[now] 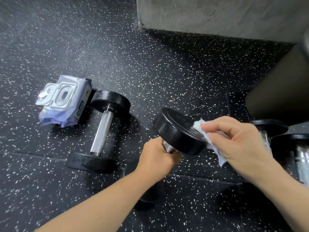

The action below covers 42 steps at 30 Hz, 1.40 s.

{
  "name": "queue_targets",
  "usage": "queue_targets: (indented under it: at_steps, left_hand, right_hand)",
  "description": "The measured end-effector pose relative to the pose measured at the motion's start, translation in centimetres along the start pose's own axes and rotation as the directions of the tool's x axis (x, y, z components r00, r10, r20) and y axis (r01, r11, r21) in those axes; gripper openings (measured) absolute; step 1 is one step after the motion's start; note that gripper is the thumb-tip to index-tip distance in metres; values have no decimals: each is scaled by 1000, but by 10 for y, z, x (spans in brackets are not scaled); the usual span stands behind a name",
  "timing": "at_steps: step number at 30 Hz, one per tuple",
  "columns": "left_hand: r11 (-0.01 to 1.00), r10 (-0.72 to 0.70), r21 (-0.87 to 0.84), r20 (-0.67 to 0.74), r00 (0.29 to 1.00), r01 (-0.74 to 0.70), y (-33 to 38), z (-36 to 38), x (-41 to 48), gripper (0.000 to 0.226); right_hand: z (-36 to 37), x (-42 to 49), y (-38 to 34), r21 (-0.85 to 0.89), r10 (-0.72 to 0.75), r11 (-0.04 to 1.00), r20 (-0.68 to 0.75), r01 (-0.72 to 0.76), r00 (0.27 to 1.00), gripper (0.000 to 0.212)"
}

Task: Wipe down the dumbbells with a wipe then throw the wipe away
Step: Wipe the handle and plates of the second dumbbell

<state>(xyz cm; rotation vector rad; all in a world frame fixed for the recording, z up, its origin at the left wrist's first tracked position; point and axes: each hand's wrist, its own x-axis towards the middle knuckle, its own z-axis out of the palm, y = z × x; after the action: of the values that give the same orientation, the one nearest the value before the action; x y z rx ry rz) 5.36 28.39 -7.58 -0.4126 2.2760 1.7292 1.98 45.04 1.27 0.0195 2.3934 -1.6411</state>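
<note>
My left hand [156,159] grips the steel handle of a black dumbbell [175,129] and holds it up off the floor, its upper head tilted away from me. My right hand [240,139] pinches a white wipe [215,148] and presses it against the flat end face of that head. The dumbbell's lower head is mostly hidden behind my left forearm. A second black dumbbell [102,129] with a knurled steel handle lies on the floor to the left.
A pack of wipes [62,102] with its lid flipped open lies on the speckled rubber floor beside the second dumbbell. More dumbbells [284,141] stand at the right edge under a dark padded object [280,91]. A grey concrete block [217,15] rises at the back.
</note>
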Motion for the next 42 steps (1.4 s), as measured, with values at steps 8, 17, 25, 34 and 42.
queue_targets:
  at_steps: [8,17,25,34,42]
  left_hand:
    - [999,52,-8,-38,998,-53,6,-2,3,41]
    - [999,-54,-7,10,999,54,7,6,3,48]
    - [993,-114,31,-22,993,115,7,9,11,43]
    - [963,-255,69,-89,963,261,10,16,35,21]
    - [879,-475,0,-83,876,477,-6,32,41,19]
  right_hand:
    - [25,20,-15,84,-249,967,135,239,959,27]
    - [8,77,19,-310,199,942,203,-130,959,38]
    - [-26,49,43,-190,368,921,134,-341,920,32]
    - [-35,37,58,1,465,885,70,-466,883,28]
    - [-41,32,68,125,544,829,50,-546,838,15]
